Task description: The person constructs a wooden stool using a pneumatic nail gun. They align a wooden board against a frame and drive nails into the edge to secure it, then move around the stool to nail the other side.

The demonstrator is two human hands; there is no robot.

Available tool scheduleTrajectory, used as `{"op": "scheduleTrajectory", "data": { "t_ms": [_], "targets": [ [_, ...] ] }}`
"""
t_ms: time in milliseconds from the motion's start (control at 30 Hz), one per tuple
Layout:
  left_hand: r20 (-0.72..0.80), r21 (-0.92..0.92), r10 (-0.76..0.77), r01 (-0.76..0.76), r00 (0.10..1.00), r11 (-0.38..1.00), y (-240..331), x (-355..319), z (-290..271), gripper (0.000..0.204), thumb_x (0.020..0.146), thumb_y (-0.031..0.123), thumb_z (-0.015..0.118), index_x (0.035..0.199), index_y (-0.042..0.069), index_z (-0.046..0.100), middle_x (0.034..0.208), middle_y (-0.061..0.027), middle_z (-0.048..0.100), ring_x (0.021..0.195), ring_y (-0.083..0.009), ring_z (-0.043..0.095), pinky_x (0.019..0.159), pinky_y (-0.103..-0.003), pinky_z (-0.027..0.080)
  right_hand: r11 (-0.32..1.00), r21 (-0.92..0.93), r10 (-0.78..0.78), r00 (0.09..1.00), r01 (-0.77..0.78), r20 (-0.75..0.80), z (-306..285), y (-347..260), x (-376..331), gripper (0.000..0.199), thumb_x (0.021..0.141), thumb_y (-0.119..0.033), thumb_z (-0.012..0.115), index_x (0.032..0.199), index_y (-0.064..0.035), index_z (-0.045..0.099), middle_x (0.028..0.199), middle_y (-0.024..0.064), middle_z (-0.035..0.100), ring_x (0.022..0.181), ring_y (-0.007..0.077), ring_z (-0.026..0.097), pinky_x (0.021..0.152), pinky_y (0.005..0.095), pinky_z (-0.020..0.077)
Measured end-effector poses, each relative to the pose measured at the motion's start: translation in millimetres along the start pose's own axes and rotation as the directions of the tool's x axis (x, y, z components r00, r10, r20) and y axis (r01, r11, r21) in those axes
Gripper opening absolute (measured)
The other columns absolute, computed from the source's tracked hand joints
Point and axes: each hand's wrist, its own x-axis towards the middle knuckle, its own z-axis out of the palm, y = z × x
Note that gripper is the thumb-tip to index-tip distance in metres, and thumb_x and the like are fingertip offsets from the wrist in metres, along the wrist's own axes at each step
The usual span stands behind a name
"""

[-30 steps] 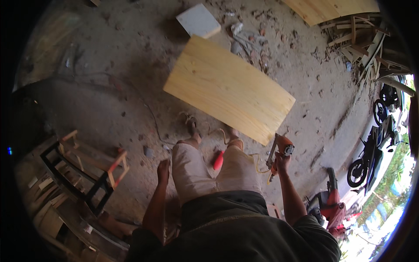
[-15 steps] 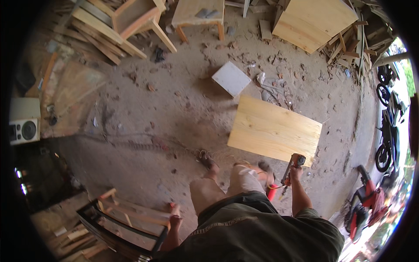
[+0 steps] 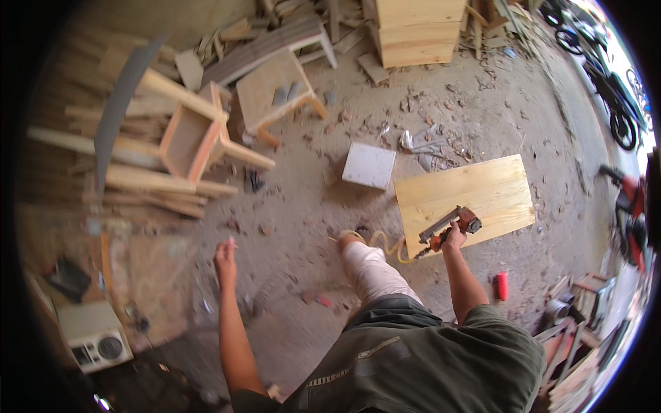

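Note:
My right hand [image 3: 454, 236] is wrapped round the handle of an orange and black nail gun [image 3: 470, 220]. A yellow coiled air hose [image 3: 394, 248] trails from it toward my leg. The nail gun is over the near part of a pale wooden panel [image 3: 482, 186]; whether it touches the panel I cannot tell. Out to the left, above the floor, my left hand [image 3: 225, 261] is closed, with a small pale bit at its fingertips too small to name. A white box-like block [image 3: 370, 165] stands just beyond the panel's left end.
A wooden stool [image 3: 275, 89] and an upturned wooden frame [image 3: 189, 138] lie among stacked planks at far left. A wooden cabinet [image 3: 420, 34] stands at the back. A red cylinder [image 3: 502, 286] is on the floor at right. A speaker box [image 3: 96, 337] sits at lower left; motorbikes [image 3: 613, 103] line the right.
My view has turned leftward. My left hand has come up and forward from beside a dark-framed wooden piece. The nail gun in my right hand has swung round, its long magazine now pointing left.

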Motion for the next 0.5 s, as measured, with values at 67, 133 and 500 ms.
{"op": "scheduleTrajectory", "data": {
  "t_ms": [67, 133, 500],
  "targets": [
    [0.178, -0.046, 0.104, -0.098, 0.979, 0.994, 26, 58, 60, 0.041, 0.102, 0.041, 0.056, 0.109, 0.003, 0.068, 0.094, -0.0035, 0.070, 0.085, -0.0123, 0.061, 0.073, -0.029, 0.047, 0.949, -0.046, -0.315, 0.942, 0.312, -0.116, -12, 10, 57, 0.025, 0.082, -0.015, 0.078, 0.098, -0.0026, 0.063, 0.068, 0.0041, 0.060, 0.050, 0.0137, 0.053, 0.047, 0.0334, 0.0443],
    [0.364, -0.022, 0.077, -0.075, 0.928, 0.997, 51, 113, 60, 0.036, 0.102, 0.037, 0.058, 0.103, 0.003, 0.067, 0.087, -0.0051, 0.068, 0.079, -0.0120, 0.061, 0.072, -0.028, 0.048, 0.940, -0.168, -0.316, 0.944, 0.298, -0.094, 26, 27, 24, 0.024, 0.083, -0.016, 0.079, 0.096, -0.0013, 0.066, 0.068, 0.0020, 0.060, 0.051, 0.0124, 0.052, 0.047, 0.0331, 0.0427],
    [0.595, 0.154, -0.196, 0.128, 0.779, 0.980, 22, 267, 172, 0.030, 0.097, 0.038, 0.066, 0.088, 0.011, 0.057, 0.066, 0.0008, 0.053, 0.056, -0.0136, 0.052, 0.050, -0.030, 0.042, 0.947, -0.321, -0.141, 0.921, 0.019, -0.362, 64, 39, -59, 0.030, 0.079, -0.017, 0.083, 0.099, 0.0022, 0.071, 0.083, 0.0077, 0.070, 0.076, 0.0141, 0.062, 0.071, 0.0360, 0.0516]
  ]
}}
